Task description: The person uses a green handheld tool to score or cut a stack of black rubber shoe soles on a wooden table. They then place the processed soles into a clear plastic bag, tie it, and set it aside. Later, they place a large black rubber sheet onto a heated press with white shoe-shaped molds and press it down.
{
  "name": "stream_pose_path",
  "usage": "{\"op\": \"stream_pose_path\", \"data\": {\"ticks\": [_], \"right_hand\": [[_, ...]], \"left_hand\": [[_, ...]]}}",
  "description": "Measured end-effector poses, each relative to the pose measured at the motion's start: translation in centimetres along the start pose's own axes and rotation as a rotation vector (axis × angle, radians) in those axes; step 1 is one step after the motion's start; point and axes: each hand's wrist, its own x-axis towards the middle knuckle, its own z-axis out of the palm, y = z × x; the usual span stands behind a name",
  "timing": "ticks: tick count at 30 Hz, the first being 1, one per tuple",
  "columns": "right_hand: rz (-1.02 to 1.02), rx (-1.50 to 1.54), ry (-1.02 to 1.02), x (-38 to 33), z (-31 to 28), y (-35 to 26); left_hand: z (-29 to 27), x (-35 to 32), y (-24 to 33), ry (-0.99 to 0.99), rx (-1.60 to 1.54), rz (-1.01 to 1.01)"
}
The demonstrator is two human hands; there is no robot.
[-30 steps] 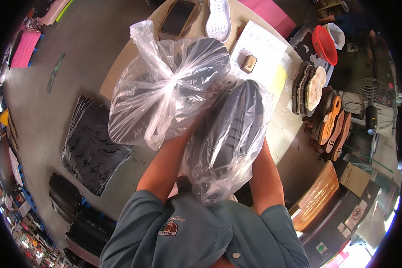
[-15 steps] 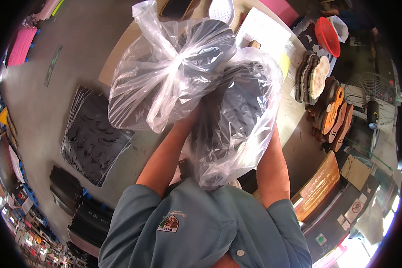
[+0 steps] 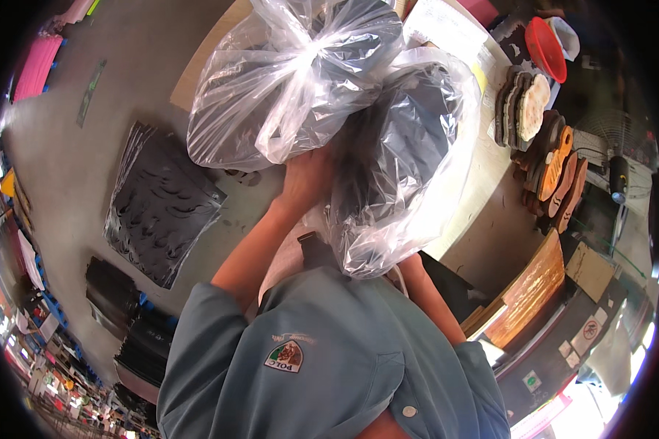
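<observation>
A tied clear plastic bag [image 3: 249, 110] with dark contents is in front of me, its gathered knot on top. Against its right side leans a second clear plastic bag [image 3: 417, 139], also holding something dark that looks like stacked sheets. My left hand [image 3: 307, 178] is closed at the lower edge of the bags, between the two, its fingertips hidden by plastic and shadow. My right forearm [image 3: 432, 296] runs up under the near end of the right bag, which covers the right hand completely.
Black sheets lie in a stack [image 3: 165, 205] on the floor at left, with more dark stacks [image 3: 113, 293] nearer me. At right, shoe soles [image 3: 556, 172] stand on the table [image 3: 483, 197] near a red basin [image 3: 545, 50] and a fan [image 3: 617, 175]. White paper [image 3: 443, 25] lies behind the bags.
Both bags have shifted away from me, toward the upper edge. More of my left hand shows beneath them. My right arm has drawn back toward my body, under the right bag.
</observation>
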Motion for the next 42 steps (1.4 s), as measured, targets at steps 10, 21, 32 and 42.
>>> {"op": "stream_pose_path", "data": {"ticks": [10, 21, 32, 42], "right_hand": [[-0.164, -0.013, -0.078, -4.0, 2.5, -1.1], [-0.260, -0.078, 0.139, -0.4, 6.3, 4.4], [-0.019, 1.237, 0.337, 1.4, -2.2, 4.1], [0.109, 1.179, 0.401, 6.7, -1.5, 4.6]], "left_hand": [[-4.6, -8.8, 3.2, -0.458, 0.088, 0.087], [1.1, -8.3, -2.6, -0.411, 0.046, 0.030], [-6.1, 0.0, 2.9, -0.090, -0.486, -0.261], [4.8, 6.7, 2.7, -0.068, -0.577, -0.528]]}}
